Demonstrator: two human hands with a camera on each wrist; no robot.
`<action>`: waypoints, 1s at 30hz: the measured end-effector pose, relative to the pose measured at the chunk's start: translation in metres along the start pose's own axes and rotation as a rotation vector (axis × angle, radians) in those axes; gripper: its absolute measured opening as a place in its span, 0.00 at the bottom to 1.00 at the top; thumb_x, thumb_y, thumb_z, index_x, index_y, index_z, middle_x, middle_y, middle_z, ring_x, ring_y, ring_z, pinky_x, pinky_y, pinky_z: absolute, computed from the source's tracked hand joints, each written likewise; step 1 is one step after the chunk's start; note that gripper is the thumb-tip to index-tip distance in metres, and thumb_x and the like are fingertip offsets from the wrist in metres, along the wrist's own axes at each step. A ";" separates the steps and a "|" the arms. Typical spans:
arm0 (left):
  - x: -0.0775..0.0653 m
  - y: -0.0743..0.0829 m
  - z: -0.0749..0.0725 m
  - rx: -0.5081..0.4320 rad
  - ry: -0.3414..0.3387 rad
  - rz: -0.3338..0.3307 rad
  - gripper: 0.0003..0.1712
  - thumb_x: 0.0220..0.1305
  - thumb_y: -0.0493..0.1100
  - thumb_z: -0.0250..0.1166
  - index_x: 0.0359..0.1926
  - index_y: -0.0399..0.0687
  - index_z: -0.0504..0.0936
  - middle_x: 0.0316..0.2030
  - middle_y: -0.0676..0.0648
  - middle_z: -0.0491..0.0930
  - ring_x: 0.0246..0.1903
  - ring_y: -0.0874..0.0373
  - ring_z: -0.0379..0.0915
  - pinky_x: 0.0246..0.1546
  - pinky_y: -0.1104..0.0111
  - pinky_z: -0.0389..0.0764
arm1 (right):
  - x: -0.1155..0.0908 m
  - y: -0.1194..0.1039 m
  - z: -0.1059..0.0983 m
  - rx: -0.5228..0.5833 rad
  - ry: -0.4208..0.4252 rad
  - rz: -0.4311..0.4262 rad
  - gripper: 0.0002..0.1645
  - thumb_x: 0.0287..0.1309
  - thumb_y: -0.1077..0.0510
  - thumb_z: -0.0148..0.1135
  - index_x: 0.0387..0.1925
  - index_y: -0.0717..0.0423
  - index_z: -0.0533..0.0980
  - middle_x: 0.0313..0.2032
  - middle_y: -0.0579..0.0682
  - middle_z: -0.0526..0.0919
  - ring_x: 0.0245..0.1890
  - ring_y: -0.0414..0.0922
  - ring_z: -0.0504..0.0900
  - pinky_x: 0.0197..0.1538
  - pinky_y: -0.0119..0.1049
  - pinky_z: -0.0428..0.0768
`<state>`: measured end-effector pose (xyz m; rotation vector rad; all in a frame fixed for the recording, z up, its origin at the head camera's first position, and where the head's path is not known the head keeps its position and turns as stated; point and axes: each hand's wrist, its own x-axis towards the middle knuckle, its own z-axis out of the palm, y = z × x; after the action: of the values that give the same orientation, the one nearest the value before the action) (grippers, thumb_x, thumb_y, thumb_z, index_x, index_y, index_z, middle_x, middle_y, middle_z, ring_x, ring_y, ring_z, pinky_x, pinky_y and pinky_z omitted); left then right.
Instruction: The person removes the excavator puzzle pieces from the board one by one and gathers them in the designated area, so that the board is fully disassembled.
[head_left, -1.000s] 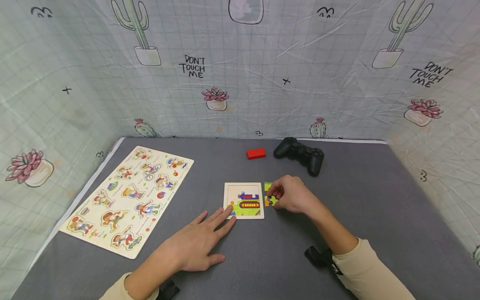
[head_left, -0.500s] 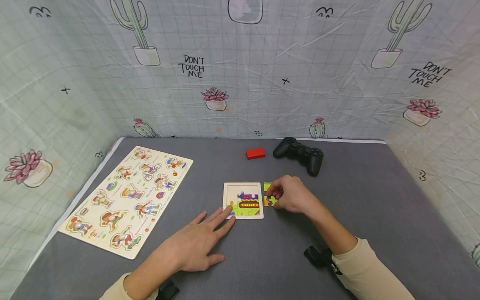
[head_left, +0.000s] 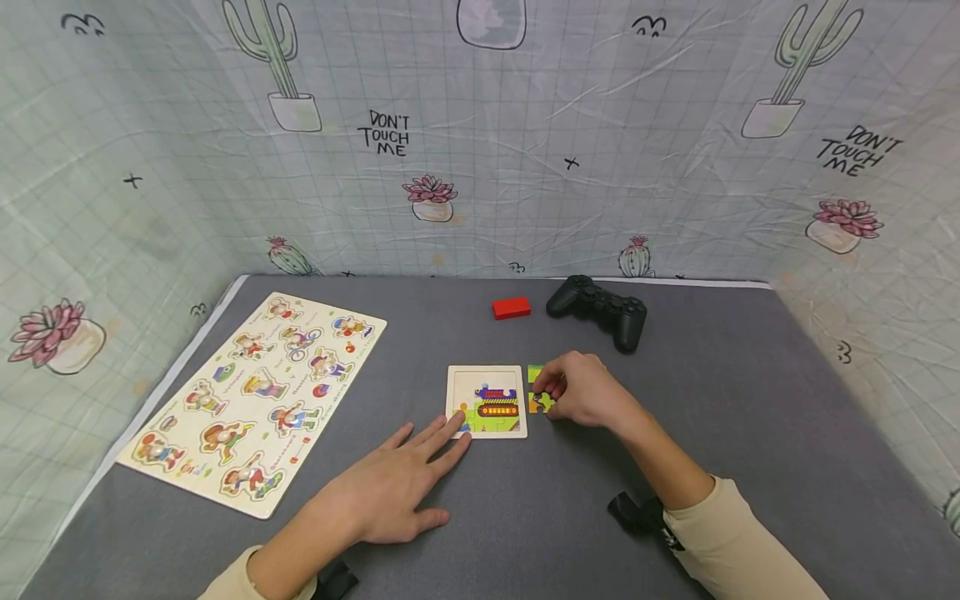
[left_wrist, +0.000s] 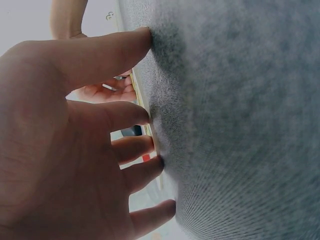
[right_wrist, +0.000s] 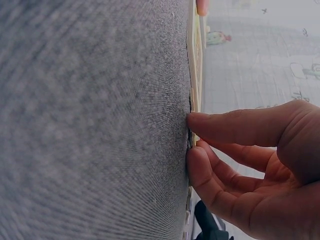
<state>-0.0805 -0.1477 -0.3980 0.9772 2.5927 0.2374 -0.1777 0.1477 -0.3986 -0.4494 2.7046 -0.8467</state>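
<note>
A small square wooden jigsaw puzzle tray point(head_left: 467, 377) lies mid-table, its lower part filled with pieces showing a purple and red tracked vehicle. My left hand point(head_left: 397, 487) is spread flat, fingertips resting at the tray's lower left corner. Just right of the tray, several loose green and yellow pieces point(head_left: 535, 372) lie on the cloth. Over them my right hand point(head_left: 588, 392) bends its fingers and pinches a puzzle piece point(head_left: 543, 402) low at the table. From the right wrist view, thumb and fingertips point(right_wrist: 197, 120) meet at the thin piece's edge; the hand covers part of it.
A large board with cartoon children point(head_left: 258, 400) lies on the left. Behind the tray are a red block point(head_left: 512, 308) and a black game controller point(head_left: 600, 310). Patterned cloth walls point(head_left: 495, 167) stand at the back and both sides of the grey table point(head_left: 720, 375).
</note>
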 end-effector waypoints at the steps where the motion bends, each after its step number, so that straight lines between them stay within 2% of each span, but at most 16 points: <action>1: 0.000 0.000 0.000 0.000 0.000 0.000 0.50 0.68 0.60 0.68 0.83 0.50 0.56 0.85 0.48 0.41 0.83 0.51 0.44 0.79 0.43 0.55 | 0.000 0.000 0.000 0.001 0.000 0.001 0.16 0.45 0.69 0.81 0.38 0.56 0.88 0.33 0.47 0.86 0.33 0.40 0.79 0.40 0.35 0.80; 22: 0.001 0.000 -0.001 -0.016 -0.009 -0.003 0.50 0.68 0.60 0.68 0.83 0.51 0.56 0.85 0.49 0.40 0.83 0.51 0.42 0.79 0.43 0.54 | 0.000 -0.001 -0.001 0.012 0.002 0.027 0.18 0.45 0.70 0.81 0.39 0.56 0.87 0.33 0.48 0.85 0.34 0.42 0.78 0.41 0.36 0.80; 30: 0.000 -0.001 0.000 -0.008 0.001 0.001 0.50 0.68 0.60 0.68 0.83 0.50 0.56 0.85 0.48 0.40 0.83 0.51 0.42 0.79 0.43 0.55 | 0.000 -0.004 -0.001 0.024 0.012 0.013 0.17 0.47 0.68 0.81 0.41 0.57 0.87 0.34 0.49 0.85 0.34 0.42 0.79 0.40 0.36 0.80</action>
<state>-0.0807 -0.1482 -0.3983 0.9759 2.5901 0.2487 -0.1773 0.1448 -0.3949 -0.4228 2.7024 -0.8803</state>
